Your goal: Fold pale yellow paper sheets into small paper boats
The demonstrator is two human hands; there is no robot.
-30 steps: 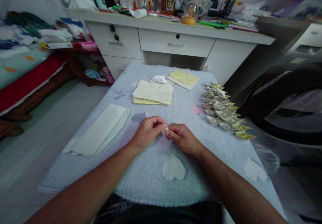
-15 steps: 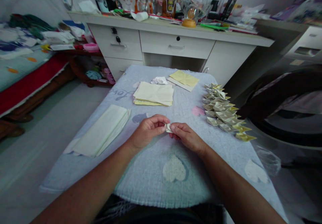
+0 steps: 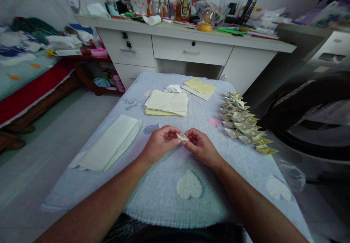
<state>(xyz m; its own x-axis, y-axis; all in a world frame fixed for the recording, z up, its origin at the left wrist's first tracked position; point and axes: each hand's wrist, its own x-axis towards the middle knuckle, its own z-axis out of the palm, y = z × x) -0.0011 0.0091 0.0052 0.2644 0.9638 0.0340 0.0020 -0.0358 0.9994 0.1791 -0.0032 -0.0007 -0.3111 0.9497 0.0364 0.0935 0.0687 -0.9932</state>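
Note:
A small folded piece of paper, pale and pointed at its ends, is held above the middle of the cloth-covered table. My left hand pinches its left end between thumb and fingers. On the other end, my right hand closes with its thumb and curled fingers. Ahead of my hands lies a stack of cream and yellow paper sheets. Several folded paper boats stand in close rows to the right. Left of my hands is a long folded stack of pale paper.
Behind the sheet stack are a crumpled white paper and a yellow sheet on a white one. A white desk crowded with items stands beyond the table. A front-loading washing machine is at the right, a bed at the left.
My fingers have shifted on the folded paper. It now shows wider and pointed between my hands, where before it was a small bunched piece. The view has moved slightly.

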